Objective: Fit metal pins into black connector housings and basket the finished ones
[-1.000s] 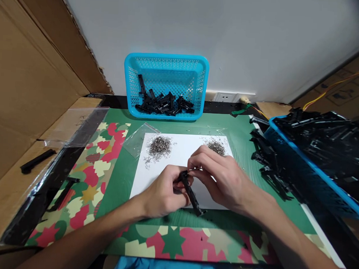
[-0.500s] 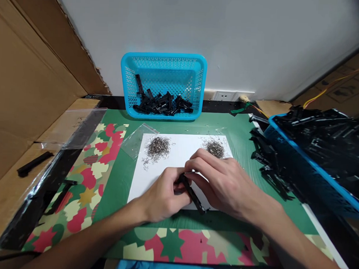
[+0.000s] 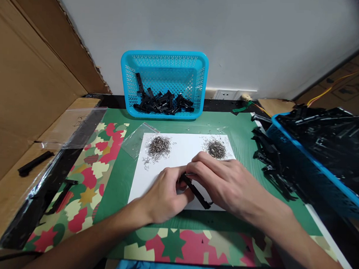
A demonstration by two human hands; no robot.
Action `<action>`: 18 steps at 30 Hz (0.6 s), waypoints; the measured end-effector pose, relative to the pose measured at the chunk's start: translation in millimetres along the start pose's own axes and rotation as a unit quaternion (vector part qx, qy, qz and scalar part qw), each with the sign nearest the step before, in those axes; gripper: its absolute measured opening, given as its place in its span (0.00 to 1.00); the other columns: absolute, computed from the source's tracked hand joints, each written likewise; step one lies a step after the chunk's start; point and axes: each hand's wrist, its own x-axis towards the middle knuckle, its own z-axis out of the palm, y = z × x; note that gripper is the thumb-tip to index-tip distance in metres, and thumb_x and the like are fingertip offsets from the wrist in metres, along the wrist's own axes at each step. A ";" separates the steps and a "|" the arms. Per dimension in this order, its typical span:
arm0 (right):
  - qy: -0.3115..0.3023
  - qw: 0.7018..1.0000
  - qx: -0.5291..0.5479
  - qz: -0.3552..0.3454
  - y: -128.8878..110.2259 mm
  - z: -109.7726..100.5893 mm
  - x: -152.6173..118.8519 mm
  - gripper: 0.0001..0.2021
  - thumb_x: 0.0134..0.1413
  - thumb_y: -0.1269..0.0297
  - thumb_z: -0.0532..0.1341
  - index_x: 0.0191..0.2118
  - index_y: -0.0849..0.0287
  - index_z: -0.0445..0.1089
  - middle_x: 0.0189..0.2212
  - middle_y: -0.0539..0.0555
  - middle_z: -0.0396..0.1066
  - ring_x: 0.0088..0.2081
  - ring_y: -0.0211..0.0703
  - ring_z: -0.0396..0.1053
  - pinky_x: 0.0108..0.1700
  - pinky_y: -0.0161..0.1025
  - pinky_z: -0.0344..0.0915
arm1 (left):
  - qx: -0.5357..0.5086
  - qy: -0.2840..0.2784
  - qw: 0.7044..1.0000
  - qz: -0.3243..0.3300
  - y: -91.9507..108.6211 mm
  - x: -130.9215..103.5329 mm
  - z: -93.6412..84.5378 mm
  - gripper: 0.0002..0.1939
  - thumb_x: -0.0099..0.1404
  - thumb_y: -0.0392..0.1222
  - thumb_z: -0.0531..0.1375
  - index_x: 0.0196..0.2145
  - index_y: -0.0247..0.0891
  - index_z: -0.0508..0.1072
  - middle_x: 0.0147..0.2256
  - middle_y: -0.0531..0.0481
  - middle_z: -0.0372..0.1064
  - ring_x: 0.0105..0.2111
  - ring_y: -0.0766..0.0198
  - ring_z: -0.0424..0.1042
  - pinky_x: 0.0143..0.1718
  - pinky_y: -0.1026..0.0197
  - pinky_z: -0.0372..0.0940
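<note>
A slim black plastic part [image 3: 197,194] slants down to the right over the white sheet [image 3: 183,150]. My left hand [image 3: 168,195] grips its upper end between thumb and fingers. My right hand [image 3: 225,182] is closed at that same end, its fingertips pressed together against the part; whether they pinch something small is hidden. Beyond my hands, two heaps of tiny metal pieces lie on the sheet, a left heap [image 3: 159,146] and a right heap [image 3: 216,148], the latter just behind my right fingers.
A blue basket [image 3: 162,116] with several black parts stands at the back. At the right, a blue crate [image 3: 318,162] is heaped with black parts, more lying beside it. Loose black parts [image 3: 35,163] lie at the left, near a clear bag [image 3: 137,140].
The black part has turned a little, its lower end shifting right and slightly up. My right fingers have closed in more around its upper end. The view has shifted slightly.
</note>
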 end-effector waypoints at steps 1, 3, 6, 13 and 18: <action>0.000 1.000 0.006 0.001 -0.2 0.2 0.0 0.14 0.73 0.76 0.49 0.46 0.60 0.71 0.36 0.55 0.71 0.30 0.39 0.68 0.25 0.37 0.57 | 0.002 -0.002 1.000 0.000 0.0 -0.1 -0.2 0.08 0.58 0.33 0.64 0.37 0.36 0.73 0.30 0.52 0.67 0.32 0.61 0.66 0.34 0.61 0.62; -0.001 1.000 0.027 0.009 -0.2 1.4 -0.4 0.13 0.73 0.75 0.50 0.47 0.61 0.72 0.37 0.55 0.71 0.30 0.39 0.69 0.26 0.37 0.59 | 0.004 -0.008 1.000 0.000 1.2 -0.2 -0.6 0.07 0.59 0.33 0.64 0.37 0.35 0.72 0.30 0.52 0.67 0.32 0.62 0.65 0.33 0.61 0.61; 0.014 0.996 0.082 0.025 1.4 3.2 -1.0 0.10 0.74 0.72 0.54 0.49 0.61 0.73 0.37 0.55 0.72 0.31 0.38 0.70 0.28 0.36 0.62 | 0.006 -0.016 1.000 0.009 5.1 -0.7 -1.4 0.05 0.61 0.34 0.62 0.37 0.35 0.71 0.31 0.52 0.67 0.32 0.63 0.64 0.33 0.61 0.60; 0.091 0.940 0.328 0.031 6.9 -9.8 2.1 0.11 0.70 0.74 0.61 0.51 0.58 0.78 0.39 0.55 0.74 0.39 0.39 0.73 0.39 0.36 0.70 | 0.006 -0.043 0.999 0.031 9.6 -1.8 -4.1 0.08 0.66 0.36 0.61 0.38 0.40 0.63 0.29 0.56 0.59 0.29 0.66 0.59 0.32 0.62 0.58; 0.136 0.947 0.287 0.045 9.9 -13.3 0.2 0.10 0.63 0.73 0.69 0.49 0.57 0.79 0.37 0.55 0.73 0.37 0.41 0.72 0.39 0.38 0.70 | 0.086 -0.028 0.995 0.046 13.6 -1.3 -10.2 0.13 0.66 0.36 0.60 0.43 0.44 0.58 0.28 0.59 0.58 0.27 0.66 0.60 0.31 0.61 0.58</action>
